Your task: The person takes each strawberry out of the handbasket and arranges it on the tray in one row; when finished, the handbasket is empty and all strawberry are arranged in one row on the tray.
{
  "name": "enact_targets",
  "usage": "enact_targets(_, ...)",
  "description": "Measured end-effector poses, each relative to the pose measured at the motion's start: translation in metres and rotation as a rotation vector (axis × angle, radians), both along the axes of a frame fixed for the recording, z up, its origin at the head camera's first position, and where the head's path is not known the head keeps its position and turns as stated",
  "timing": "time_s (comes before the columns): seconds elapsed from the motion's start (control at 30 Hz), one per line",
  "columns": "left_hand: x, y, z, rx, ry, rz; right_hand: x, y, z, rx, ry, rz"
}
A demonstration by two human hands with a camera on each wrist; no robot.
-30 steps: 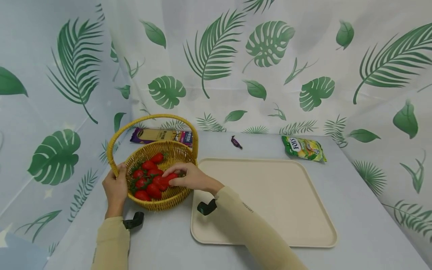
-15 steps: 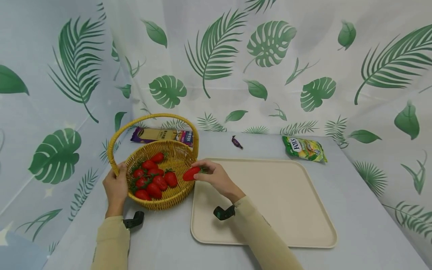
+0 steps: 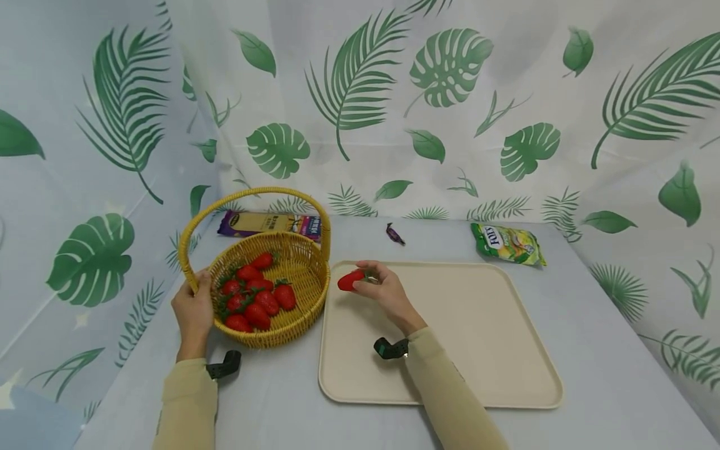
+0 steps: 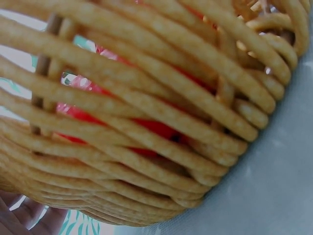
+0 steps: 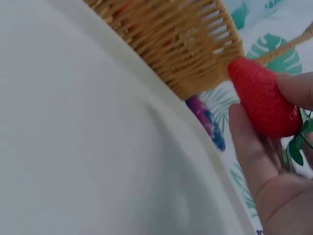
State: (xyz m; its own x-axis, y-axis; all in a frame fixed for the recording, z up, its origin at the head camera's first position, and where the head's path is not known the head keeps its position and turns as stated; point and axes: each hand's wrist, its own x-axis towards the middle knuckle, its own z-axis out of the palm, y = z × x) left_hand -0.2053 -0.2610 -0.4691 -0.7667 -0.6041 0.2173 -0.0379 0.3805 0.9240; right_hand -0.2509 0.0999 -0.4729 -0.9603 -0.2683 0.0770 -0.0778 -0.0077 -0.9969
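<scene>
Right hand [image 3: 388,297] pinches a strawberry [image 3: 350,281] above the tray [image 3: 478,331] (best lowered gently before release); left hand [image 3: 192,311] grips the basket [image 3: 270,339].

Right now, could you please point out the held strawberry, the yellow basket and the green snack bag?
Held strawberry [image 5: 264,100], right wrist view: middle of its red body.
Yellow basket [image 3: 270,339], head view: its near outer wall.
Green snack bag [image 3: 508,244], head view: its printed front.

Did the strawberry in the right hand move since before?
Yes. In the head view, that strawberry went right, away from the basket, to over the near-white tray.
</scene>
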Motion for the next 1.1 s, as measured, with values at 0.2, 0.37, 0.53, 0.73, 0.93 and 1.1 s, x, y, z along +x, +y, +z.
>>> enact_targets(0.2, 0.001, 0.0, -0.002, -0.007, 0.006, 0.002, -0.002, 0.003, -0.008, 0.078, -0.038, -0.136)
enact_targets(0.37, 0.0, 0.0, -0.002, -0.005, 0.011, 0.003, -0.003, 0.002, -0.011, 0.088, -0.054, -0.124)
enact_targets(0.53, 0.0, 0.0, -0.001, -0.004, 0.014, 0.0, -0.003, -0.003, -0.016, 0.186, -0.005, -0.109)
enact_targets(0.73, -0.001, 0.001, 0.0, -0.011, 0.015, -0.001, 0.003, -0.012, -0.02, 0.353, 0.116, -0.161)
enact_targets(0.93, 0.0, 0.002, 0.001, -0.005, 0.012, -0.001, 0.004, -0.017, -0.024, 0.433, 0.22, -0.175)
enact_targets(1.1, 0.0, 0.001, 0.0, -0.005, 0.018, 0.005, 0.005, -0.019, -0.024, 0.501, 0.268, -0.15)
